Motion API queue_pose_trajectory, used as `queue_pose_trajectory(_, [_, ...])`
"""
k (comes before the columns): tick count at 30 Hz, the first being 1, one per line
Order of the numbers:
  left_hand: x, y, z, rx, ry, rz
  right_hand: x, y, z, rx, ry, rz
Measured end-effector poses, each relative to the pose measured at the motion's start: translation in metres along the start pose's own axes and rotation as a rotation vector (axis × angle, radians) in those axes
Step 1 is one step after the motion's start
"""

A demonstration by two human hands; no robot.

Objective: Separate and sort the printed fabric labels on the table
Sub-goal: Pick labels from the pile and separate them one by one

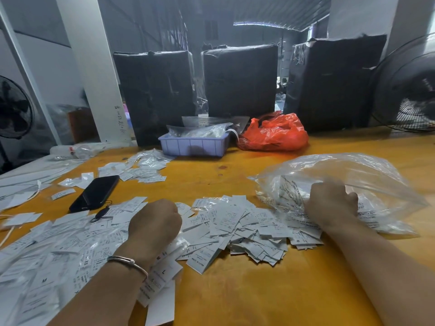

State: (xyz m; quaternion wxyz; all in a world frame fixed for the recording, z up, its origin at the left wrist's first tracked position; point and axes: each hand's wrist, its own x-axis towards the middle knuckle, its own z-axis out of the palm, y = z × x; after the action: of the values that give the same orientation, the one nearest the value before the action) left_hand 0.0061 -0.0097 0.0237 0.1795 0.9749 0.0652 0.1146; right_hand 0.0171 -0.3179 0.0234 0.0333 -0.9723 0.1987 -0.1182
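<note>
A heap of white printed fabric labels (pixel 237 229) lies across the near part of the yellow table (pixel 247 290), marked with sizes such as XS, M, L and XL. My left hand (pixel 155 222) rests on the heap with its fingers curled under; what they hold is hidden. My right hand (pixel 329 203) grips the edge of a clear plastic bag (pixel 348 180) that lies at the right with more labels inside. A smaller scatter of labels (pixel 141 170) lies farther back at the left.
A black phone (pixel 95 192) lies left of centre among the labels. At the back stand a lilac tray (pixel 194 143) with plastic packets, a red plastic bag (pixel 275 132) and three black-wrapped bundles (pixel 240 78). Fans stand at the far left (pixel 14 109) and far right (pixel 407 88).
</note>
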Motion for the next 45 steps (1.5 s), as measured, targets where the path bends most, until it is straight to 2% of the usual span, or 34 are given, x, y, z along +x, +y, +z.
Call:
queue_pose_trajectory(4, [-0.002, 0.000, -0.001, 0.150, 0.048, 0.015, 0.003, 0.001, 0.002, -0.022, 0.051, 0.025])
queue_pose_trajectory(8, [-0.004, 0.006, -0.001, 0.163, 0.084, 0.056, 0.006, 0.004, 0.005, -0.006, 0.127, 0.009])
queue_pose_trajectory(15, [-0.008, 0.013, 0.003, -0.052, 0.073, 0.155, 0.006, 0.001, 0.003, 0.187, 0.315, -0.069])
queue_pose_trajectory(18, [-0.010, 0.015, 0.006, -0.140, 0.094, 0.245, -0.005, -0.008, -0.004, 0.371, 0.325, -0.083])
queue_pose_trajectory(21, [-0.014, 0.019, 0.009, -0.197, 0.125, 0.432, -0.024, -0.028, -0.012, 0.533, 0.178, -0.236])
queue_pose_trajectory(24, [-0.018, 0.025, 0.009, -0.332, 0.036, 0.579, -0.048, -0.049, -0.027, 1.051, -0.297, -0.480])
queue_pose_trajectory(25, [-0.020, 0.027, 0.007, -0.427, -0.040, 0.579, -0.053, -0.052, -0.030, 1.133, -0.449, -0.553])
queue_pose_trajectory(27, [-0.026, 0.032, 0.002, -0.648, -0.236, 0.539, -0.059, -0.055, -0.030, 1.133, -0.639, -0.654])
queue_pose_trajectory(28, [-0.028, 0.034, 0.000, -0.731, -0.319, 0.522, -0.060, -0.055, -0.029, 1.108, -0.683, -0.684])
queue_pose_trajectory(30, [-0.031, 0.037, -0.004, -0.778, -0.384, 0.527, -0.061, -0.054, -0.027, 1.070, -0.710, -0.732])
queue_pose_trajectory(33, [-0.033, 0.039, -0.008, -0.733, -0.350, 0.530, -0.063, -0.055, -0.024, 1.107, -0.670, -0.772])
queue_pose_trajectory(37, [-0.031, 0.037, -0.006, -0.786, -0.309, 0.432, -0.059, -0.061, -0.011, 1.182, -0.344, -0.666])
queue_pose_trajectory(39, [-0.028, 0.033, -0.002, -0.823, -0.245, 0.341, -0.053, -0.060, -0.002, 0.976, -0.133, -0.624])
queue_pose_trajectory(41, [-0.024, 0.029, 0.001, -0.848, -0.162, 0.244, -0.048, -0.056, 0.004, 0.686, -0.027, -0.648])
queue_pose_trajectory(45, [-0.018, 0.024, 0.001, -0.812, -0.059, 0.170, -0.047, -0.059, 0.015, 0.426, -0.137, -0.764])
